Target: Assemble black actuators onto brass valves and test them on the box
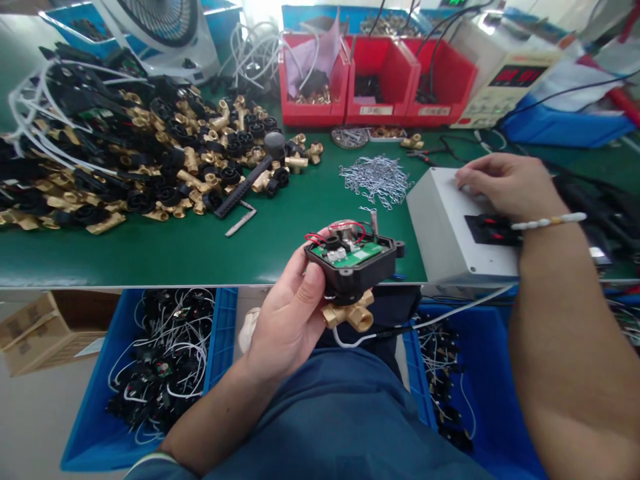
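Observation:
In my left hand (290,307) is a motorised valve (353,267), held up at the table's front edge. Its black housing is uncovered on top, showing a green circuit board, a silver motor and red wires. A brass valve body (353,315) sits beneath the housing. From it a white cable (463,313) runs right, toward the grey box. My right hand (505,183) rests on top of that grey control box (443,227), thumb and fingers pinched together near its far edge. Whatever they grip there is hidden. Black terminals with red parts show beside the wrist.
Brass valves with black fittings (190,160) pile up at left, beside a black-handled hammer (250,177) and a hex key (241,220). Metal clips (375,180) lie mid-table. Red bins (315,113) and a power supply (505,80) stand behind. Blue crates (95,400) flank my lap.

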A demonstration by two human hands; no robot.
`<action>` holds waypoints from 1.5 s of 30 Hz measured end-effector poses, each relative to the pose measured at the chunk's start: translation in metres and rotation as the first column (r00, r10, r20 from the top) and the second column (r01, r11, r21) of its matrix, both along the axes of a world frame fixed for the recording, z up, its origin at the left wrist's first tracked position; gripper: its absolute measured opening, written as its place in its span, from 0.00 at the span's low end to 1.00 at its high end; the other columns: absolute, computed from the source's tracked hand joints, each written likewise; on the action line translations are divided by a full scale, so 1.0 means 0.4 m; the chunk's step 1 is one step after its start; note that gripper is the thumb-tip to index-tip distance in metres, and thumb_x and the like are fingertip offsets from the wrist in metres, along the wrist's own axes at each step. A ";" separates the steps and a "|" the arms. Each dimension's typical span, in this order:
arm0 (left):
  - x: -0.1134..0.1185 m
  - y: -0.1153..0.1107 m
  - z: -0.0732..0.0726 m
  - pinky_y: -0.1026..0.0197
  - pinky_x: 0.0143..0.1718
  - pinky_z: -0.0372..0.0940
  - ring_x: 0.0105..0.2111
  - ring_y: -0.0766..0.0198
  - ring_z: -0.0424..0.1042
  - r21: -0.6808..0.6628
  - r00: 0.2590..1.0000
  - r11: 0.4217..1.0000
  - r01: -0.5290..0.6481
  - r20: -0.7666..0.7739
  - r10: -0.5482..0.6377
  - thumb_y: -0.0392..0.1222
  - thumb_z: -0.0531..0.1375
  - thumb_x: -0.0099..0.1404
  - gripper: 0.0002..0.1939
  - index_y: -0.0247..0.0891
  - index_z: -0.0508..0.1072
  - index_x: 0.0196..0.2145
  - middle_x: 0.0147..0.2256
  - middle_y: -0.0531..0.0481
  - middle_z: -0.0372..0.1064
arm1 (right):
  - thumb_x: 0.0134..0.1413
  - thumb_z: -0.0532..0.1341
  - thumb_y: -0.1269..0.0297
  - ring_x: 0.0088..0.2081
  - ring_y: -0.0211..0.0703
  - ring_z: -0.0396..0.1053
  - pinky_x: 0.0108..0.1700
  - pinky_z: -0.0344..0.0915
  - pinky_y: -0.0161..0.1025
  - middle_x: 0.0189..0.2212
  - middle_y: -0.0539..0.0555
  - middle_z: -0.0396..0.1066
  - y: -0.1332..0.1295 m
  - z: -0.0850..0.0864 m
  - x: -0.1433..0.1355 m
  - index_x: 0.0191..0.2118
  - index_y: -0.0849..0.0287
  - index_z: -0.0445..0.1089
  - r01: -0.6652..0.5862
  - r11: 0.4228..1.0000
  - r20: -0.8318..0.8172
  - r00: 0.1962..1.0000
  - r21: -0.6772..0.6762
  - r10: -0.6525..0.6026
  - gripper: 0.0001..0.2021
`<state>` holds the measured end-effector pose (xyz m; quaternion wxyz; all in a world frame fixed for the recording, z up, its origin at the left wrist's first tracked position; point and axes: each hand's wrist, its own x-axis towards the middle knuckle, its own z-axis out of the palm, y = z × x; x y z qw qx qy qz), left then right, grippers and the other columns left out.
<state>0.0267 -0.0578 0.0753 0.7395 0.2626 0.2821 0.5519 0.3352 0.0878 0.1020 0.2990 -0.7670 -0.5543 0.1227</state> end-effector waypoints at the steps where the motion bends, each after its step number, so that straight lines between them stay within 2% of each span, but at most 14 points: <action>1: 0.000 -0.003 -0.005 0.57 0.52 0.76 0.51 0.55 0.79 0.045 1.000 0.999 -0.010 -0.020 0.011 0.48 0.65 0.69 0.19 0.45 0.74 0.56 0.54 0.47 0.77 | 0.61 0.66 0.72 0.22 0.27 0.57 0.27 0.54 0.31 0.27 0.53 0.74 0.000 0.001 -0.001 0.39 0.68 0.79 -0.001 1.000 -0.011 1.000 -0.001 0.001 0.05; 5: -0.004 -0.011 -0.014 0.64 0.52 0.74 0.51 0.62 0.78 0.237 0.990 0.970 -0.053 -0.112 0.081 0.42 0.71 0.63 0.27 0.52 0.72 0.59 0.54 0.52 0.76 | 0.61 0.66 0.72 0.24 0.29 0.60 0.28 0.55 0.31 0.28 0.53 0.74 0.005 -0.004 0.006 0.38 0.68 0.78 -0.023 1.000 -0.053 0.998 0.006 0.024 0.04; 8: -0.006 -0.014 -0.010 0.68 0.50 0.74 0.48 0.64 0.79 0.334 0.956 0.935 -0.114 -0.219 0.195 0.39 0.75 0.58 0.32 0.50 0.73 0.59 0.53 0.52 0.75 | 0.61 0.66 0.71 0.23 0.29 0.59 0.28 0.55 0.31 0.27 0.52 0.73 0.008 -0.011 0.015 0.38 0.68 0.77 -0.027 1.000 -0.082 0.996 0.010 0.027 0.04; 11: -0.006 -0.014 -0.007 0.69 0.49 0.74 0.48 0.64 0.79 0.378 0.925 0.915 -0.141 -0.279 0.258 0.39 0.76 0.54 0.33 0.49 0.75 0.57 0.52 0.52 0.76 | 0.60 0.67 0.71 0.23 0.29 0.58 0.28 0.57 0.31 0.26 0.51 0.73 0.010 -0.016 0.021 0.36 0.67 0.77 -0.041 0.999 -0.095 0.995 0.022 0.042 0.04; 16: -0.007 -0.016 -0.005 0.64 0.50 0.75 0.49 0.60 0.78 0.383 0.911 0.915 -0.126 -0.320 0.260 0.40 0.77 0.53 0.34 0.48 0.75 0.56 0.52 0.51 0.75 | 0.60 0.66 0.71 0.23 0.29 0.58 0.28 0.56 0.31 0.26 0.51 0.72 0.011 -0.017 0.022 0.36 0.66 0.76 -0.050 0.998 -0.103 0.993 0.029 0.053 0.03; 21: -0.003 -0.022 0.018 0.62 0.49 0.74 0.48 0.58 0.78 0.267 0.917 0.955 -0.130 -0.334 0.218 0.37 0.76 0.54 0.30 0.48 0.74 0.54 0.51 0.50 0.75 | 0.60 0.67 0.70 0.23 0.29 0.58 0.28 0.57 0.31 0.25 0.50 0.72 0.007 -0.011 0.016 0.36 0.67 0.76 -0.049 0.999 -0.094 0.994 0.016 0.050 0.04; 24: -0.001 -0.024 0.030 0.62 0.46 0.74 0.45 0.58 0.78 0.207 0.938 0.970 -0.128 -0.292 0.186 0.33 0.76 0.51 0.31 0.49 0.75 0.51 0.48 0.52 0.76 | 0.60 0.67 0.70 0.25 0.30 0.60 0.29 0.58 0.31 0.28 0.52 0.73 0.005 -0.009 0.014 0.37 0.67 0.77 -0.041 0.999 -0.077 0.996 0.014 0.042 0.04; 30: -0.001 -0.019 0.032 0.68 0.43 0.72 0.42 0.65 0.77 0.241 0.932 0.959 -0.150 -0.290 0.219 0.30 0.77 0.48 0.31 0.48 0.75 0.47 0.44 0.56 0.76 | 0.61 0.66 0.70 0.25 0.30 0.59 0.30 0.57 0.33 0.30 0.54 0.74 0.007 -0.008 0.017 0.39 0.69 0.77 -0.037 0.999 -0.057 0.998 -0.004 0.036 0.06; 33: -0.002 -0.006 0.028 0.66 0.43 0.74 0.40 0.65 0.78 0.139 0.962 0.978 -0.153 -0.204 0.179 0.36 0.78 0.50 0.29 0.46 0.73 0.46 0.41 0.56 0.77 | 0.61 0.66 0.70 0.24 0.29 0.58 0.30 0.57 0.32 0.29 0.52 0.74 0.006 -0.007 0.019 0.39 0.69 0.77 -0.056 0.998 -0.040 0.998 0.005 0.056 0.05; 37: -0.005 0.016 0.018 0.58 0.40 0.77 0.42 0.54 0.81 -0.089 0.988 0.993 -0.075 -0.145 0.061 0.51 0.74 0.56 0.28 0.37 0.71 0.49 0.47 0.43 0.78 | 0.62 0.66 0.70 0.24 0.28 0.58 0.30 0.57 0.32 0.28 0.52 0.74 0.001 -0.009 0.015 0.38 0.69 0.76 -0.076 0.997 -0.046 0.996 0.021 0.077 0.06; 41: -0.011 0.023 0.010 0.58 0.40 0.78 0.43 0.53 0.82 -0.107 0.986 0.992 -0.065 -0.162 0.047 0.57 0.71 0.60 0.29 0.35 0.74 0.51 0.51 0.40 0.78 | 0.61 0.66 0.72 0.24 0.29 0.59 0.30 0.58 0.33 0.28 0.52 0.74 0.009 -0.018 0.014 0.39 0.67 0.75 -0.078 0.996 -0.081 0.993 0.050 0.081 0.03; 43: -0.014 0.022 0.007 0.59 0.40 0.79 0.43 0.53 0.82 -0.094 0.984 0.994 -0.057 -0.172 0.040 0.59 0.70 0.61 0.29 0.36 0.75 0.51 0.51 0.40 0.78 | 0.59 0.66 0.76 0.24 0.30 0.62 0.31 0.60 0.34 0.27 0.51 0.74 0.021 -0.022 0.025 0.40 0.66 0.75 -0.058 0.988 -0.120 0.990 0.145 0.076 0.03; 45: -0.019 0.022 0.005 0.58 0.39 0.79 0.42 0.53 0.82 -0.084 0.984 0.996 -0.040 -0.178 0.025 0.60 0.68 0.62 0.29 0.35 0.76 0.51 0.48 0.41 0.79 | 0.57 0.65 0.80 0.26 0.32 0.65 0.33 0.62 0.35 0.27 0.52 0.73 0.026 -0.017 0.044 0.39 0.64 0.74 -0.021 0.955 -0.163 0.984 0.296 0.073 0.07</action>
